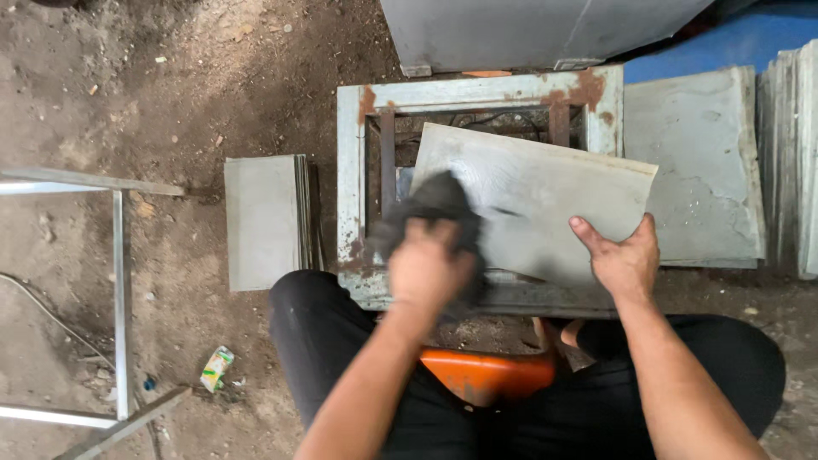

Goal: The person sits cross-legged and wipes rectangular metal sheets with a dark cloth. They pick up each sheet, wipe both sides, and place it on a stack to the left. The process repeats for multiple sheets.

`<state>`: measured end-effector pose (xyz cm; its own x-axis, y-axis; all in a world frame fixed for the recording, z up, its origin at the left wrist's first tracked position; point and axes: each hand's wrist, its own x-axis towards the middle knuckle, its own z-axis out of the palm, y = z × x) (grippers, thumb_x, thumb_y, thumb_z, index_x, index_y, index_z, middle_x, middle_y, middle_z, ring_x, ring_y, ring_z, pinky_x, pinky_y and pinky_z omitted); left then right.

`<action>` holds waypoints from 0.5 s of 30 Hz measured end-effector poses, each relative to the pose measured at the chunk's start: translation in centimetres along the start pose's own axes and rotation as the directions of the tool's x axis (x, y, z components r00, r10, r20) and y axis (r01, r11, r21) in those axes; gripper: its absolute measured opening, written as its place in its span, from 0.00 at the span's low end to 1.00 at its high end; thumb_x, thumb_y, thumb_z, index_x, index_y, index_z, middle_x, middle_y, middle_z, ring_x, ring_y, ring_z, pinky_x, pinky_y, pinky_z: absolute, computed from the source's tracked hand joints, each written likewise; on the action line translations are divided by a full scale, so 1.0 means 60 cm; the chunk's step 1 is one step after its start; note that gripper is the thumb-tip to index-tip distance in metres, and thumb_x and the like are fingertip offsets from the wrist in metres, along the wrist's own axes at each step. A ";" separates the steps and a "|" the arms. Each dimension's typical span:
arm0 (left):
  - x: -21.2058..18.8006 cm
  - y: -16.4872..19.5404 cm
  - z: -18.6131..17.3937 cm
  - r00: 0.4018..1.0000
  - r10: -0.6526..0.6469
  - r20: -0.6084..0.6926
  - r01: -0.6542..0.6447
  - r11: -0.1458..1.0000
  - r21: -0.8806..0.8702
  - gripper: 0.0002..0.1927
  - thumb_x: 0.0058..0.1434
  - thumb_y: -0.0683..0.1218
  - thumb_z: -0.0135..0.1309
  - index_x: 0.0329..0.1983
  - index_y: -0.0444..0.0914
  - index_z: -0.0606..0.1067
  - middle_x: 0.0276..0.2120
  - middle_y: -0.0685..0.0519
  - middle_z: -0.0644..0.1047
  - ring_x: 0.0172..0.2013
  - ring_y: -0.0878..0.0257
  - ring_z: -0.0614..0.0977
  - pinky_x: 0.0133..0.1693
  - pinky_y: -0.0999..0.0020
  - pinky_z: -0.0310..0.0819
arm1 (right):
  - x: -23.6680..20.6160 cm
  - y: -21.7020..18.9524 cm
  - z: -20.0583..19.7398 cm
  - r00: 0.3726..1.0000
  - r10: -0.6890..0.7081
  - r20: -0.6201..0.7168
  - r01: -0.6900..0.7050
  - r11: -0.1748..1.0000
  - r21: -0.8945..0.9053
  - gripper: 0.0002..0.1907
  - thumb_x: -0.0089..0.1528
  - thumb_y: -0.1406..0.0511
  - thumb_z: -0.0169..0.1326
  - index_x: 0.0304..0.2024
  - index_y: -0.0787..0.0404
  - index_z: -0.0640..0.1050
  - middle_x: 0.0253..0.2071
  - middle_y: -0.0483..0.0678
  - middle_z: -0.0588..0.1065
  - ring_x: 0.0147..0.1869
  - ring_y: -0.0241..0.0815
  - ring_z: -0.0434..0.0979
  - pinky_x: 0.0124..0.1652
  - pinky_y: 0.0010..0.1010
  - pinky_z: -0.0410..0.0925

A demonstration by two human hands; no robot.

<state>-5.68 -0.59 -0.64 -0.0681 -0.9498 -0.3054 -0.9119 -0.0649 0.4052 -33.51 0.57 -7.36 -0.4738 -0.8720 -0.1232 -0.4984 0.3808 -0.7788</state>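
Gripping dark rag (430,204), left hand (426,268) rubs grey slab (545,200).

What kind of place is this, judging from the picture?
Probably a small workshop with a dirt floor. A rusty metal frame holds a grey slab, more slabs are stacked on the ground, and the left hand presses a dark rag on it.

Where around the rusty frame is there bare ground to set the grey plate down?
Bare dirt lies upper left, bordered by the stacked plates, the metal stand and the rusty frame. Right of the frame is crowded: a flat slab and upright plates. The left hand and right hand occupy the grey plate.
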 end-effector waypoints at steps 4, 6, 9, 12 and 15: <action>0.028 -0.071 -0.052 0.977 -0.059 -0.206 0.115 0.956 0.269 0.23 0.52 0.57 0.63 0.47 0.42 0.78 0.43 0.41 0.75 0.36 0.46 0.82 0.36 0.50 0.80 | -0.004 -0.018 0.001 0.997 0.071 0.021 -0.070 0.997 -0.025 0.40 0.53 0.51 0.74 0.53 0.71 0.71 0.47 0.61 0.80 0.50 0.55 0.81 0.49 0.42 0.72; 0.012 -0.003 -0.027 0.994 -0.046 -0.100 0.080 0.922 0.378 0.20 0.56 0.56 0.60 0.46 0.41 0.78 0.42 0.43 0.74 0.33 0.52 0.81 0.34 0.53 0.79 | -0.006 -0.024 0.000 0.992 0.127 0.016 -0.126 0.991 -0.044 0.40 0.53 0.51 0.75 0.53 0.70 0.71 0.47 0.61 0.79 0.51 0.56 0.81 0.50 0.42 0.72; -0.027 0.148 0.035 0.956 0.294 0.016 -0.283 0.905 0.317 0.10 0.63 0.48 0.51 0.44 0.43 0.78 0.42 0.44 0.74 0.35 0.50 0.81 0.35 0.53 0.78 | -0.008 -0.027 -0.003 0.995 0.095 -0.006 -0.095 0.995 -0.014 0.39 0.53 0.51 0.75 0.53 0.69 0.72 0.48 0.61 0.80 0.52 0.56 0.81 0.50 0.43 0.72; -0.041 0.191 0.053 0.940 0.342 0.005 -0.340 0.932 0.122 0.12 0.56 0.50 0.56 0.44 0.46 0.78 0.43 0.43 0.73 0.37 0.45 0.83 0.36 0.49 0.81 | -0.006 -0.027 -0.006 0.997 0.079 -0.007 -0.080 0.996 -0.034 0.39 0.53 0.50 0.74 0.52 0.69 0.72 0.48 0.61 0.80 0.53 0.57 0.81 0.50 0.44 0.72; -0.026 0.090 0.020 0.984 0.131 0.121 -0.130 0.991 -0.015 0.20 0.53 0.51 0.61 0.49 0.44 0.77 0.48 0.42 0.72 0.37 0.47 0.83 0.34 0.50 0.82 | -0.004 -0.028 -0.005 0.993 0.114 0.021 -0.113 0.992 -0.056 0.40 0.52 0.50 0.74 0.52 0.69 0.72 0.48 0.61 0.80 0.52 0.57 0.82 0.50 0.45 0.72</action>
<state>-10.95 0.87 0.99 -0.2354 -0.9062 -0.3512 -0.8891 0.0549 0.4544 -32.78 0.24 -5.85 -0.5124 -0.8290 -0.2240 -0.4817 0.4934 -0.7242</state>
